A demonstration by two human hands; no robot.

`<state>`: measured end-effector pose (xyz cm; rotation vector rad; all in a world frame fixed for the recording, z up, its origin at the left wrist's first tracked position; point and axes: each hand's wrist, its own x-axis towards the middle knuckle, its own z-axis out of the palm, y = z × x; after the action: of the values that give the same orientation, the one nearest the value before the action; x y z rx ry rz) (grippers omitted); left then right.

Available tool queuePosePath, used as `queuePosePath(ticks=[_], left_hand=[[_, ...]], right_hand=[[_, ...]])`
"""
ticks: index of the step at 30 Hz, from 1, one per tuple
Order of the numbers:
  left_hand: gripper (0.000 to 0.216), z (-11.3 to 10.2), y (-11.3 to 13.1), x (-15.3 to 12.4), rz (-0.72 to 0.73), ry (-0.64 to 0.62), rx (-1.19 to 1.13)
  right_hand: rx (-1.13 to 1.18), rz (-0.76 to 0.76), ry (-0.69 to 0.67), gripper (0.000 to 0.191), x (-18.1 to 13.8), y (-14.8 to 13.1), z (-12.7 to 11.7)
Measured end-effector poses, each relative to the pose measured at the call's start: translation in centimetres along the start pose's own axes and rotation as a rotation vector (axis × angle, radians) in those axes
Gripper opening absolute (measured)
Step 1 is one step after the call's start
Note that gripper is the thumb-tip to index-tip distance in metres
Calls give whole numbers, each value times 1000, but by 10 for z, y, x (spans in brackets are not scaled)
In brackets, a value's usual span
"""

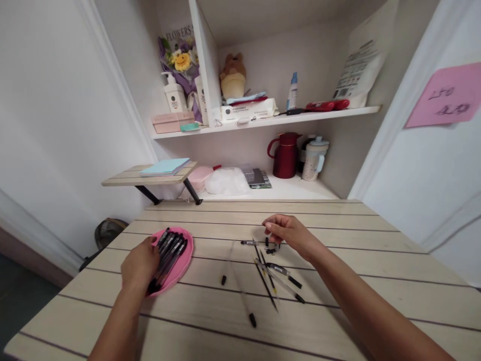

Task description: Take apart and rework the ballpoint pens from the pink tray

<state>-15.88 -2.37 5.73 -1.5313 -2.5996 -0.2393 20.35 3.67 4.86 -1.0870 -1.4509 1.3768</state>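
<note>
Tabletop edges: the back of the tabletop (203, 316) is met by the white shelf (300, 192); the pink tray (182, 269) is set near the left edge
Room: a gap is left between the tray and the loose pen parts (278, 269)
Left hand (139, 265): laid over the tray's left side, fingers bent by the pens (172, 255); grip cannot be told
Right hand (287, 231): half curled near the pen parts; whether anything is pinched cannot be told
Pens: bundled in the tray, beside the left hand
</note>
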Motion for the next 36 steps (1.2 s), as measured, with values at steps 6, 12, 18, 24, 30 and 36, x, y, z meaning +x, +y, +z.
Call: queuePosePath(ticks=[6, 12, 18, 24, 30, 36], left_hand=[[40, -4, 15, -3, 139, 92, -95], [30, 1, 71, -33, 532, -83, -434], [32, 29, 114, -53, 601, -324, -277], [26, 48, 134, -51, 570, -265, -185], [23, 58, 135, -48, 516, -247, -234], [19, 60, 127, -41, 349, -399, -756]], right_hand=[[-69, -14, 5, 16, 1, -2, -6], [-161, -17, 31, 15, 5, 3, -13], [-323, -104, 51, 12, 7, 6, -16], [-673, -171, 57, 14, 4, 4, -19], [-1135, -107, -19, 16, 1, 17, 8], [-1318, -21, -38, 23, -2, 29, 31]])
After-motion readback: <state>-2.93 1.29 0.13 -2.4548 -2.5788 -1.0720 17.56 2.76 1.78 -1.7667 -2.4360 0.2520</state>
